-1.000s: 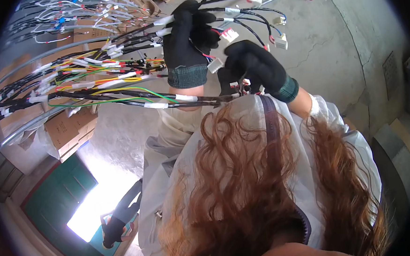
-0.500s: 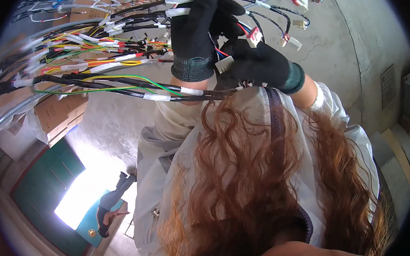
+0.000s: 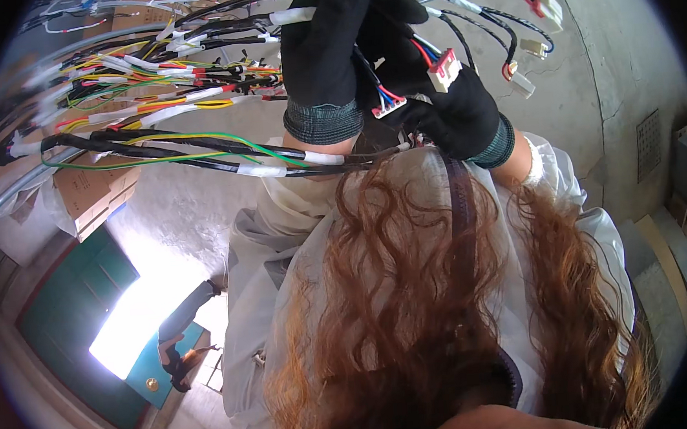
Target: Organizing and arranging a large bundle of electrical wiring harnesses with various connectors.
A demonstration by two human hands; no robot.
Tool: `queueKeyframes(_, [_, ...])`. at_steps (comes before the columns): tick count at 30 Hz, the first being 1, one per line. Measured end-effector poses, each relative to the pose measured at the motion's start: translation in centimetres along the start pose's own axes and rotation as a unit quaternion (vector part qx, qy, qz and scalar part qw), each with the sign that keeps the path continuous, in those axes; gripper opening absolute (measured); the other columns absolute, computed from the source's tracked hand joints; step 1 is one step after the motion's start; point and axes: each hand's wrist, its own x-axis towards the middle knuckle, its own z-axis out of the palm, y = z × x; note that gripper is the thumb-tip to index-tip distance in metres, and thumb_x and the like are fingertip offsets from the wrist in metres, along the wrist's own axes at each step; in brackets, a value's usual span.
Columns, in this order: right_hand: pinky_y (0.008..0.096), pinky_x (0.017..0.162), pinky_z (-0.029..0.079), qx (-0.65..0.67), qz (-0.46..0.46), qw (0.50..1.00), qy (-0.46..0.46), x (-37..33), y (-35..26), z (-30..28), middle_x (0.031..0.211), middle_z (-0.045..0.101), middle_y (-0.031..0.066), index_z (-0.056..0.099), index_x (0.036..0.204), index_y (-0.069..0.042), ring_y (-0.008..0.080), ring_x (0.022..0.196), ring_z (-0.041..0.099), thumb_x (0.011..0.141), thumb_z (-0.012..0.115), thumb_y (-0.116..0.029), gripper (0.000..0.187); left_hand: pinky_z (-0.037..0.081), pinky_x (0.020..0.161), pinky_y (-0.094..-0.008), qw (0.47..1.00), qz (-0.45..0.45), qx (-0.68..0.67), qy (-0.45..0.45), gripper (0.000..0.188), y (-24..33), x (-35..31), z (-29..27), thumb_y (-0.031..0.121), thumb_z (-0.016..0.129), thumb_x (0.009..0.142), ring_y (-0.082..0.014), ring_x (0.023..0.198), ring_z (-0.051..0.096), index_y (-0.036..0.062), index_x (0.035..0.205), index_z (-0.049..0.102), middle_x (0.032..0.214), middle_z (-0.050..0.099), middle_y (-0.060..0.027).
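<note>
My left hand, in a black knitted glove, is closed round the black-taped branches of a wire harness at the top. From its fingers hang red, blue and black wires ending in a white connector. My right hand, gloved alike, has its curled fingers at that connector's right end; part of the grip is hidden. A red-and-white connector hangs just above the right hand. Further right dangle more white connectors on black branches. Lower branches with a green-yellow wire run left from near my sleeves.
Many bundled wires spread over a grey metal rail on the left. Cardboard boxes stand below them. A person is by a bright doorway with a teal door. A wall grate is at right.
The white connector between my hands has turned so its wired end shows. My right hand has shifted slightly down, and the hanging connectors have swung right. The person at the door has moved.
</note>
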Motion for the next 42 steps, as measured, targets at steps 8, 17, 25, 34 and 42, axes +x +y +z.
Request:
queueKeyframes(8, [0.0314, 0.061, 0.042, -0.019, 0.018, 0.999, -0.048, 0.2, -0.3, -0.3, 0.078, 0.057, 0.0087, 0.057, 0.095, -0.009, 0.0244, 0.070, 0.053, 0.064, 0.061, -0.003, 0.032, 0.041, 0.037, -0.0224, 0.999, -0.012, 0.007, -0.031, 0.024, 0.3, 0.4, -0.5, 0.019, 0.044, 0.083, -0.0148, 0.046, 0.052, 0.0005, 0.098, 0.049, 0.067, 0.057, -0.0107])
queueKeyframes(17, [0.0298, 0.064, 0.043, 0.080, -0.030, 0.996, 0.016, 1.2, 1.0, 1.0, 0.084, 0.056, 0.0110, 0.052, 0.099, -0.004, 0.0233, 0.072, 0.055, 0.066, 0.063, -0.005, 0.035, 0.044, 0.063, -0.0246, 0.833, 0.302, 0.460, -0.051, 0.032, -1.4, 0.0, -1.5, 0.025, 0.044, 0.084, -0.0124, 0.072, 0.053, 0.0055, 0.109, 0.048, 0.083, 0.057, -0.0047])
queueKeyframes(25, [0.0272, 0.054, 0.043, 0.187, 0.060, 0.976, 0.090, 1.6, 0.1, 0.5, 0.067, 0.057, 0.0066, 0.057, 0.089, -0.008, 0.0196, 0.058, 0.056, 0.068, 0.063, -0.011, 0.022, 0.045, 0.052, -0.0234, 0.999, 0.019, 0.023, 0.020, 0.027, -1.7, 0.8, -0.5, 0.027, 0.051, 0.080, -0.0121, 0.059, 0.055, 0.0072, 0.098, 0.054, 0.073, 0.059, -0.0041])
queueKeyframes(34, [0.0291, 0.080, 0.038, 0.491, 0.203, 0.829, 0.176, -2.7, 2.0, 2.2, 0.107, 0.047, 0.0081, 0.043, 0.109, -0.004, 0.0182, 0.095, 0.048, 0.075, 0.053, -0.009, 0.036, 0.044, 0.054, -0.0201, 0.994, 0.031, -0.101, 0.027, 0.020, -2.4, 2.3, -0.6, 0.022, 0.049, 0.082, -0.0097, 0.065, 0.055, 0.0094, 0.096, 0.054, 0.078, 0.059, -0.0024])
queueKeyframes(42, [0.0408, 0.090, 0.033, 0.672, 0.062, 0.658, 0.333, 0.6, 7.6, -3.9, 0.101, 0.050, 0.0142, 0.034, 0.116, -0.001, 0.0266, 0.099, 0.047, 0.085, 0.042, -0.020, 0.038, 0.044, 0.053, -0.0255, 0.978, -0.074, -0.191, -0.045, 0.018, -3.8, 1.5, -4.4, 0.021, 0.054, 0.079, -0.0129, 0.063, 0.052, 0.0118, 0.094, 0.055, 0.076, 0.058, -0.0039])
